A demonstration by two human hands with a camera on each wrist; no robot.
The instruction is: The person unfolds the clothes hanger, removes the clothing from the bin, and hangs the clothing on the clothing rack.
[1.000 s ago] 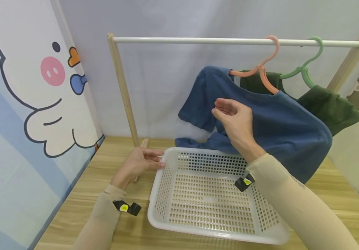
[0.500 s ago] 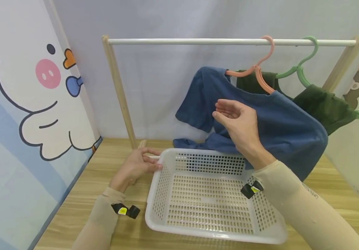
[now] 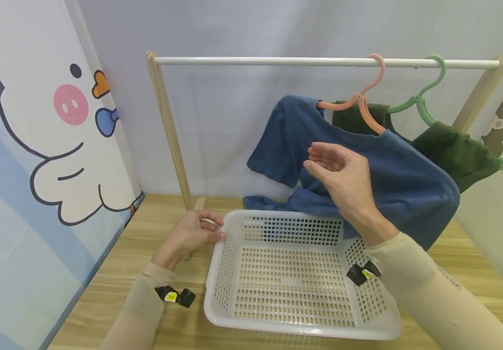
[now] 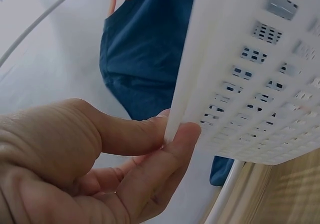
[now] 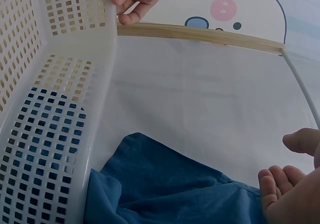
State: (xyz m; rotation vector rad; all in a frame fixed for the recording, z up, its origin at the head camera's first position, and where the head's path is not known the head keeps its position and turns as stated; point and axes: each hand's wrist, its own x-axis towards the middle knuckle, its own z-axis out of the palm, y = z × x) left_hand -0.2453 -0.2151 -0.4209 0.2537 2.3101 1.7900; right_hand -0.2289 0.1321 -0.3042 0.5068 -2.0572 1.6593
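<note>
My left hand [image 3: 194, 232] pinches the left rim of a white plastic laundry basket [image 3: 295, 330] between thumb and fingers. The left wrist view shows the thumb and fingertips meeting on the basket's rim [image 4: 187, 59]. In front of a blue T-shirt [image 3: 408, 175] my right hand [image 3: 345, 177] hovers with its fingers loosely bent and nothing held. That shirt hangs on a pink hanger [image 3: 370, 116], and its lower part trails behind the basket. To its right, a dark green garment [image 3: 457, 148] hangs from a green hanger [image 3: 426, 111].
A clothes rack with a white rail [image 3: 255, 61] and wooden posts [image 3: 170, 131] stands on the wood-grain table [image 3: 115, 282]. Cartoon-printed panels [image 3: 19, 204] flank it on the left and right, and a pale backdrop [image 3: 216, 126] is behind.
My right hand has drifted a little to the right, across the front of the blue T-shirt. The left hand keeps its place on the basket rim. The head view has shifted slightly.
</note>
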